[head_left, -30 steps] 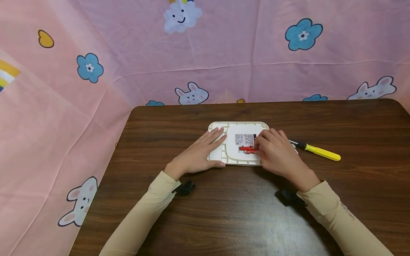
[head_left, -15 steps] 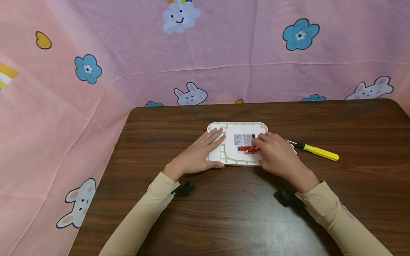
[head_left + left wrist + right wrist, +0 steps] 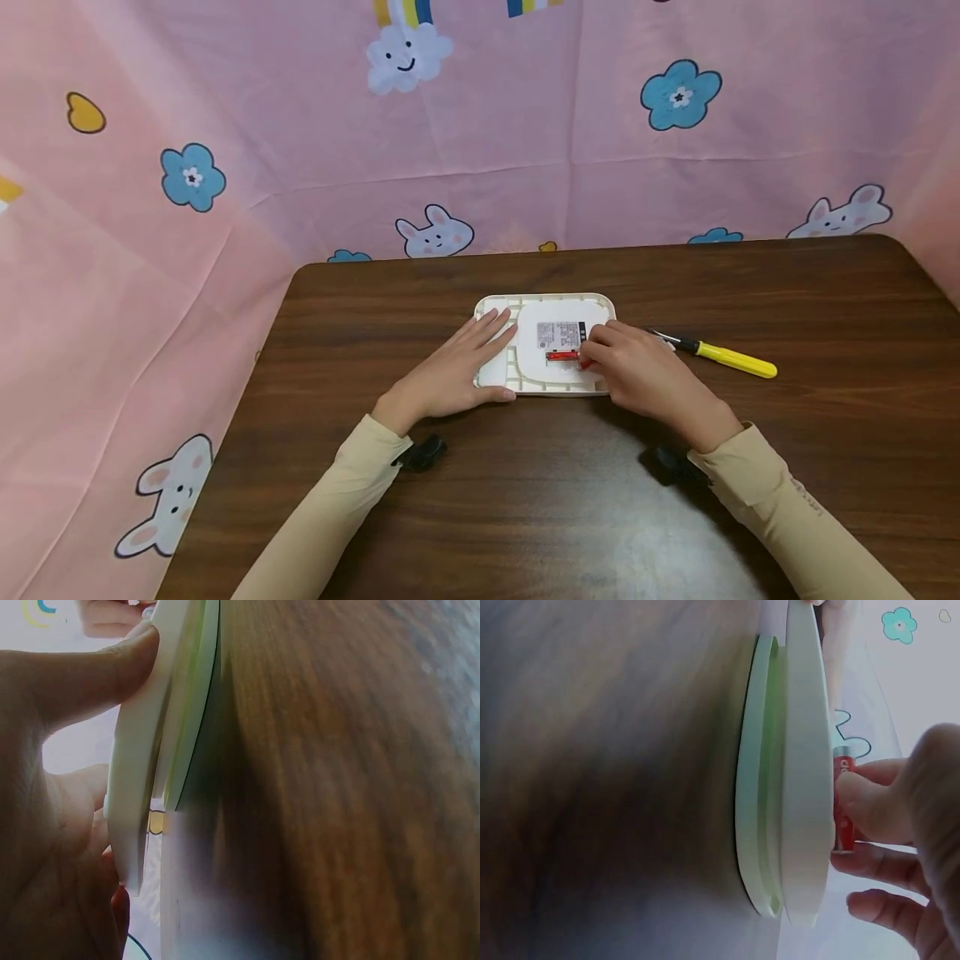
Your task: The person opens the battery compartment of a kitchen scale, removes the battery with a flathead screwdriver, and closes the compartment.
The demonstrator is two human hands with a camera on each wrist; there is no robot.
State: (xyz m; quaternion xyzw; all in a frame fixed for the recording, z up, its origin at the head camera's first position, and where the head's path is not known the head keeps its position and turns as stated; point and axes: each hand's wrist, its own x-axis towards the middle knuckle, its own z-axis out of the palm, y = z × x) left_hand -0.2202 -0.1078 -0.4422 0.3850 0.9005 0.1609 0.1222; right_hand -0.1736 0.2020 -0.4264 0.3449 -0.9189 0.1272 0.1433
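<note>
Head view: mid-bench, our left hand (image 3: 450, 379) rests flat, fingers straight, on the white device (image 3: 528, 379), while our right hand (image 3: 637, 375) pinches a red battery (image 3: 561, 356) in it; a screwdriver (image 3: 720, 356) lies toward the right edge.

Dark wood-grain counter (image 3: 525, 500) with a soft sheen; matt white plastic device (image 3: 525, 379) bearing a paper label (image 3: 558, 335); glossy red battery (image 3: 561, 356); yellow plastic-handled screwdriver (image 3: 731, 360); creased pink printed cloth backdrop (image 3: 300, 167)
</note>
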